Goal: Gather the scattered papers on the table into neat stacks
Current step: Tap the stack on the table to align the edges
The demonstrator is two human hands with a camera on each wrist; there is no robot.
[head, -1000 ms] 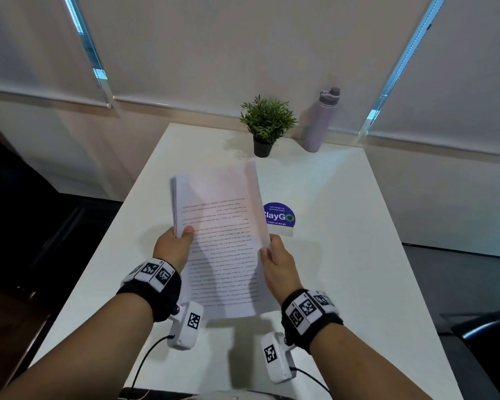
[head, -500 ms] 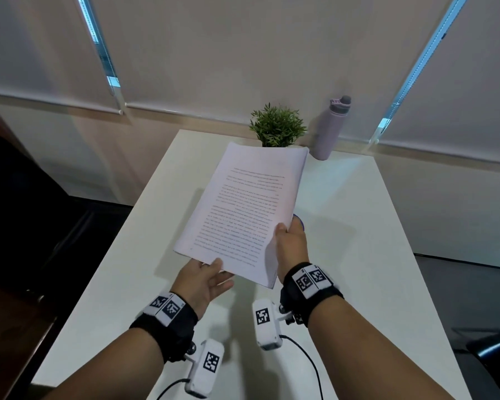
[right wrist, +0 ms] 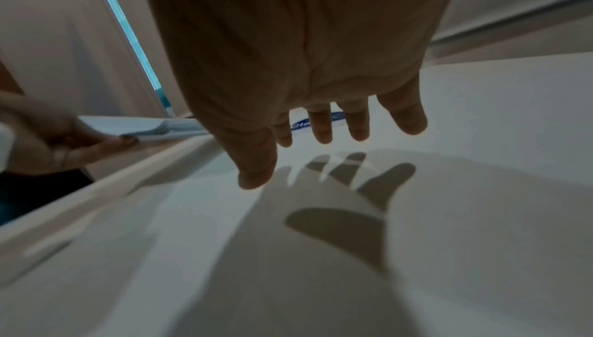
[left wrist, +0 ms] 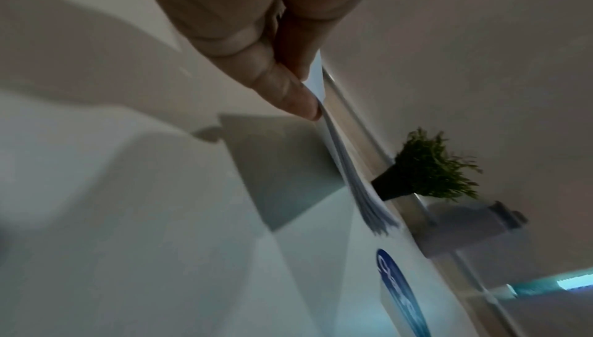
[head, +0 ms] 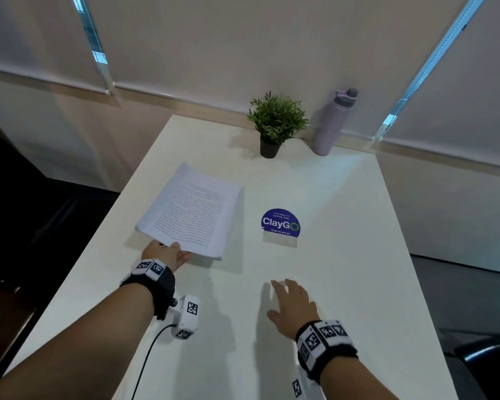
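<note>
A stack of printed papers (head: 192, 210) hangs low over the left side of the white table (head: 344, 255), its near edge lifted. My left hand (head: 168, 252) pinches the stack's near corner between thumb and fingers. In the left wrist view the left hand's fingers (left wrist: 289, 94) clamp the paper edge (left wrist: 353, 185), and the stack's shadow falls on the tabletop below. My right hand (head: 292, 307) hovers over the table's near middle, palm down, fingers spread, holding nothing. The right wrist view shows its spread fingers (right wrist: 356, 124) above their shadow, with the papers (right wrist: 154, 127) at the left.
A round blue "ClayGo" sticker (head: 280, 225) lies flat at the table's middle. A small potted plant (head: 274, 125) and a lilac water bottle (head: 334, 122) stand at the far edge by the wall. The table's left edge (head: 104, 226) runs close beside the papers.
The stack went from being held up in both hands to low over the table's left side. My right hand let go and drew back toward me; my left hand alone holds it.
</note>
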